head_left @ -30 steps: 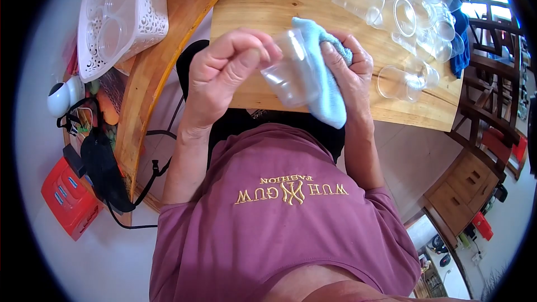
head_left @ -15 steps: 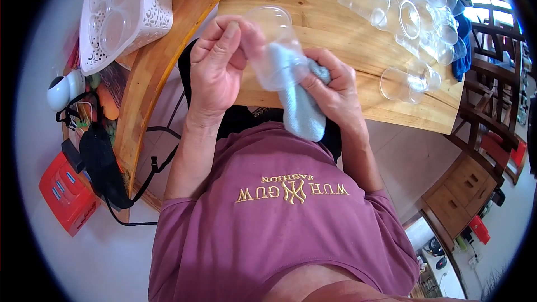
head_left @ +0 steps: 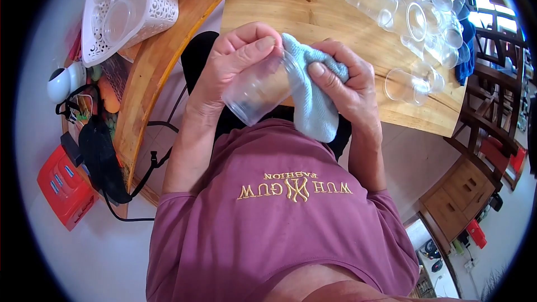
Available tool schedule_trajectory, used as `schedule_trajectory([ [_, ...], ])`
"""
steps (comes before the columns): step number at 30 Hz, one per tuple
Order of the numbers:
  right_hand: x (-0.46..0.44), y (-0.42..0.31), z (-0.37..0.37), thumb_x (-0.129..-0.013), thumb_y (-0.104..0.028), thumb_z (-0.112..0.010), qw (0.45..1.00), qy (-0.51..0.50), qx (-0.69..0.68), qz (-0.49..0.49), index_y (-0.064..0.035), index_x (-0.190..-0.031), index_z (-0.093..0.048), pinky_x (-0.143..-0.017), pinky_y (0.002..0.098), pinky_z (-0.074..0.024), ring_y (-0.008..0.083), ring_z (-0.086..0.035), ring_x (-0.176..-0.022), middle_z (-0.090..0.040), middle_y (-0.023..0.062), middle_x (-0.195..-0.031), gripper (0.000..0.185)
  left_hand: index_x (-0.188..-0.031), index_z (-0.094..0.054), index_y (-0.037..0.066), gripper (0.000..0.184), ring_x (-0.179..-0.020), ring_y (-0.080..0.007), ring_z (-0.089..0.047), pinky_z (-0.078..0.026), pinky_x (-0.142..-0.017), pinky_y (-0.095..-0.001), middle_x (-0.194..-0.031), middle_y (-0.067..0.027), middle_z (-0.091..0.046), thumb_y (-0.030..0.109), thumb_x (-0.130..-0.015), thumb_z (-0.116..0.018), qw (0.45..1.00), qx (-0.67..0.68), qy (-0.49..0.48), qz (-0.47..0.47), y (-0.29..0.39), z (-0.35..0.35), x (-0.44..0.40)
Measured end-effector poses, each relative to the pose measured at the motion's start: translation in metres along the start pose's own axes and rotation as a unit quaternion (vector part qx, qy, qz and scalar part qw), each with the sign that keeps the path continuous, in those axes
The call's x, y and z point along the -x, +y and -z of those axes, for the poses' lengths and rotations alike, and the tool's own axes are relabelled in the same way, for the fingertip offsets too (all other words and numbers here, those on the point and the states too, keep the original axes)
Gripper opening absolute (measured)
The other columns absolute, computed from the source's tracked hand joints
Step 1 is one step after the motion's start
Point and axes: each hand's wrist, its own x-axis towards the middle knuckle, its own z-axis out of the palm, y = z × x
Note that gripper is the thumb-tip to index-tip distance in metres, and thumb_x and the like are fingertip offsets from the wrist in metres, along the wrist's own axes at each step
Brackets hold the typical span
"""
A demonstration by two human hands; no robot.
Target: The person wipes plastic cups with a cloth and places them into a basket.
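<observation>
My left hand pinches the rim of a clear plastic cup, which is tilted with its base toward the lower left. A light blue cloth is bunched in my right hand, and its loose part hangs down beside the cup. The cloth touches the cup at its rim. Both hands are above the near edge of the wooden table, in front of my body.
Many clear cups lie piled at the table's right, near a dark blue cloth. Closer stand two clear cups. At left, a white basket holds clear cups. Wooden chairs are at right.
The cup has turned so its base points to the lower left, with its rim toward the cloth. My right hand and the cloth have shifted slightly right since half a second ago.
</observation>
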Motion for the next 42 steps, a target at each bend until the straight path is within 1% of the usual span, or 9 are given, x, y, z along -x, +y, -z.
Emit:
schedule_trajectory([
  [6,-0.001,0.002,0.004,-0.083,-0.028,-0.080,0.995,-0.076,0.013,0.068,0.0006,-0.116,-0.061,-0.073,0.0301,-0.0500,0.0151,-0.061,-0.084,-0.063,0.0070,-0.090,0.048,-0.097,-0.066,0.002,0.016,-0.081,-0.0043,-0.057,-0.046,-0.074,-0.0183,-0.089,0.0011,-0.064,0.017,-0.099,-0.060,1.000,-0.016,0.004,0.021,-0.001,0.002,-0.004],
  [14,-0.001,-0.003,-0.006,-0.080,-0.014,-0.080,0.998,-0.053,0.009,0.021,-0.0016,-0.102,-0.062,-0.069,0.0296,-0.0488,0.0134,-0.058,-0.078,-0.059,0.0055,-0.083,0.031,-0.102,-0.065,0.002,0.023,-0.087,-0.0052,-0.058,-0.047,-0.079,-0.0200,-0.094,-0.0003,-0.063,0.023,-0.102,-0.055,0.997,-0.073,0.009,-0.010,-0.002,-0.001,-0.007],
  [17,0.000,0.000,-0.006,-0.081,-0.010,-0.079,1.000,0.005,-0.005,0.021,-0.0018,-0.101,-0.063,-0.069,0.0271,-0.0480,0.0110,-0.056,-0.077,-0.059,0.0034,-0.083,0.028,-0.123,-0.055,0.002,0.050,-0.102,-0.0126,-0.058,-0.049,-0.087,-0.0263,-0.115,-0.0088,-0.060,0.045,-0.106,-0.038,0.991,-0.075,0.007,-0.110,-0.012,0.009,-0.015],
  [22,-0.001,0.001,-0.010,-0.083,-0.009,-0.078,0.997,0.068,0.045,0.002,-0.0004,-0.106,-0.061,-0.070,0.0275,-0.0482,0.0129,-0.056,-0.080,-0.058,0.0052,-0.088,0.030,-0.140,-0.039,-0.001,0.066,-0.108,-0.0176,-0.059,-0.051,-0.092,-0.0338,-0.136,-0.0156,-0.051,0.054,-0.103,-0.034,0.961,-0.226,0.102,-0.119,-0.006,-0.004,0.006],
  [24,-0.003,0.000,-0.010,-0.082,-0.009,-0.078,0.997,0.034,0.063,0.027,0.0000,-0.110,-0.061,-0.073,0.0300,-0.0489,0.0163,-0.058,-0.084,-0.058,0.0075,-0.093,0.034,-0.138,-0.041,0.000,0.063,-0.100,-0.0152,-0.061,-0.051,-0.083,-0.0304,-0.131,-0.0142,-0.055,0.052,-0.104,-0.033,0.915,-0.361,0.119,-0.133,-0.008,-0.007,0.009],
  [30,-0.001,0.001,-0.001,-0.081,-0.005,-0.076,0.987,-0.140,0.018,0.075,0.0005,-0.119,-0.060,-0.079,0.0265,-0.0452,0.0122,-0.054,-0.093,-0.057,0.0032,-0.101,0.041,-0.119,-0.058,0.003,0.046,-0.074,-0.0064,-0.056,-0.046,-0.067,-0.0223,-0.102,-0.0037,-0.063,0.043,-0.106,-0.039,0.943,-0.213,0.192,-0.170,-0.013,-0.008,0.003],
  [34,0.003,0.007,-0.009,-0.086,-0.002,-0.072,0.994,-0.065,-0.071,-0.050,0.0002,-0.116,-0.062,-0.084,0.0245,-0.0468,0.0098,-0.056,-0.095,-0.060,0.0023,-0.105,0.032,-0.109,-0.063,0.003,0.046,-0.071,-0.0054,-0.055,-0.044,-0.062,-0.0217,-0.085,0.0000,-0.061,0.043,-0.107,-0.038,0.931,-0.272,0.183,-0.160,-0.015,-0.011,0.004],
  [36,0.001,0.009,-0.018,-0.086,-0.006,-0.073,0.999,-0.008,-0.032,-0.022,-0.0037,-0.109,-0.061,-0.068,0.0266,-0.0499,0.0103,-0.058,-0.083,-0.062,0.0026,-0.092,0.026,-0.110,-0.062,0.004,0.045,-0.069,-0.0051,-0.054,-0.042,-0.059,-0.0210,-0.081,0.0009,-0.058,0.042,-0.107,-0.038,0.932,-0.270,0.187,-0.156,-0.015,-0.012,0.003],
  [42,-0.007,0.017,-0.033,-0.081,-0.014,-0.082,0.989,0.129,-0.076,0.016,-0.0003,-0.123,-0.052,-0.076,0.0289,-0.0515,0.0137,-0.059,-0.087,-0.060,0.0059,-0.094,0.053,-0.113,-0.060,0.004,0.042,-0.069,-0.0051,-0.053,-0.043,-0.060,-0.0207,-0.082,0.0007,-0.057,0.040,-0.107,-0.038,0.938,-0.266,0.180,-0.132,-0.024,-0.013,0.003],
])
